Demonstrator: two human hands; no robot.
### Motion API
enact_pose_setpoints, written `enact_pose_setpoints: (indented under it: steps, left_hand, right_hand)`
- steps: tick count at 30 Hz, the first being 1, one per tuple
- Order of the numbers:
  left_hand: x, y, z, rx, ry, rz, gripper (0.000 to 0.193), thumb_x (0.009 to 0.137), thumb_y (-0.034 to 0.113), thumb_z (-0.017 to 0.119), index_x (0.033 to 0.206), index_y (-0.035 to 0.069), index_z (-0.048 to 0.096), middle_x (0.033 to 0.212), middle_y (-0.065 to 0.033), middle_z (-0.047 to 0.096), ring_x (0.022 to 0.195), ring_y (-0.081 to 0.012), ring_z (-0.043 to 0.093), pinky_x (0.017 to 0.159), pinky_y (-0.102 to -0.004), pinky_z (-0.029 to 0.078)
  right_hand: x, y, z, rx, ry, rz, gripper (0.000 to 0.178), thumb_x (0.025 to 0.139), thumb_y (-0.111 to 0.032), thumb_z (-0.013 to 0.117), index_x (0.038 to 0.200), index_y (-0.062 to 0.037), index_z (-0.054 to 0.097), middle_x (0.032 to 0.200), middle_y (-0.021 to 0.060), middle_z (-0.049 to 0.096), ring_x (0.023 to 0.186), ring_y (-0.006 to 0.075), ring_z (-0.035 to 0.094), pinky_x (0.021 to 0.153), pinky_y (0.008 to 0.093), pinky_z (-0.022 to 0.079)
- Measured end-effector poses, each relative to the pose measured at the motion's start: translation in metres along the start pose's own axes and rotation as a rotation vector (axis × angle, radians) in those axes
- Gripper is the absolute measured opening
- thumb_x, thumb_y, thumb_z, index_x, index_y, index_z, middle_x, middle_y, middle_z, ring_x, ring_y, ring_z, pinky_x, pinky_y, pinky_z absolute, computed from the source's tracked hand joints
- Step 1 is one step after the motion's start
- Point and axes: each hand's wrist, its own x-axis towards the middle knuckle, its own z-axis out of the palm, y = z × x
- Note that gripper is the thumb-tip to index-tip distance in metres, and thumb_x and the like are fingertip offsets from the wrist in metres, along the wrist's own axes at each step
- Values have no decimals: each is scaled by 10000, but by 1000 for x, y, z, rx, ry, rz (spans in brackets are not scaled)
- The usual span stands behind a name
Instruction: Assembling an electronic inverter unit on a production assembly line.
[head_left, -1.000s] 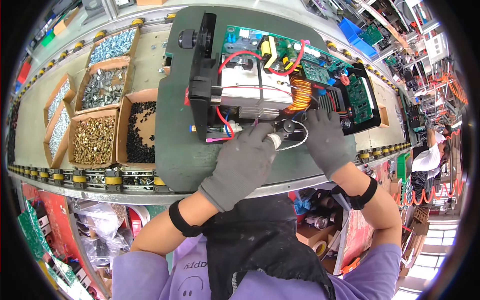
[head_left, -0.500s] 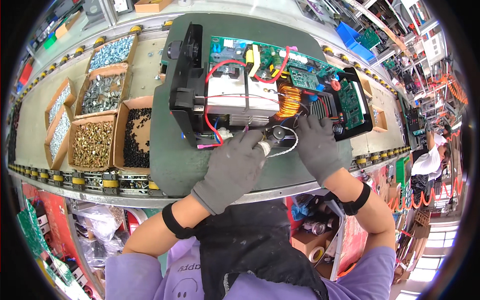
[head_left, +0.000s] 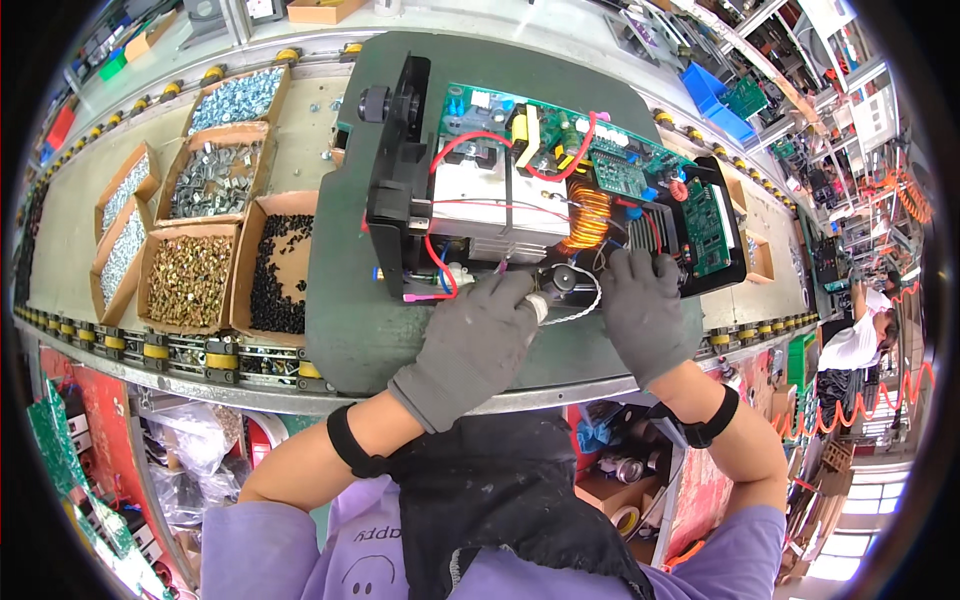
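Observation:
On a dark green mat lies an open electronic unit with a black end panel, a green circuit board, silver heat sinks and a copper-wound coil. My left hand, in a grey glove, is closed at the unit's near side, a small white piece by its fingertips. What it grips is hidden. A white twisted cable loops out between my hands, around a round black part. My right hand, also gloved, has its fingers curled at the near right edge, their tips partly hidden.
On the left stand cardboard trays of brass-coloured fasteners, black screws, metal clips and silvery screws. Roller rails run along the bench. A blue bin is at the far right; a person works beyond.
The unit sits slightly further right on the mat. My right hand's fingers have drawn a little right and toward me; the left hand stays by the white piece. The view has shifted slightly.

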Motion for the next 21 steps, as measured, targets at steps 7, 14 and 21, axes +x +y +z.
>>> enact_pose_setpoints:
  steps: [7, 14, 21]
  left_hand:
    - [-1, 0, 2, 32, -27, -20, 371, 827, 140, 707, 1196, 99, 698, 1213, -92, 613, 1011, -279, 638, 819, -409, 549]
    - [5, 10, -3, 49, 1, 8, 323, 843, 155, 695, 1159, 92, 717, 1150, -72, 628, 1012, -249, 639, 806, -402, 541]
    - [54, 39, 28, 202, 109, 290, 161, 760, 216, 685, 853, 88, 708, 1000, -52, 632, 924, -243, 615, 763, -403, 476]
  right_hand:
    - [10, -2, 19, 190, -136, 17, 236, 829, -103, 652, 1060, -91, 700, 1077, 60, 629, 1067, 262, 554, 991, 424, 391]
    - [21, 16, 19, 316, 11, -149, 167, 874, -126, 614, 1014, -77, 690, 1055, 68, 667, 1016, 250, 607, 1046, 416, 408]
    - [-74, 0, -17, 500, 203, -27, 184, 891, -207, 658, 1050, -117, 671, 1082, 62, 647, 983, 260, 619, 928, 458, 469]
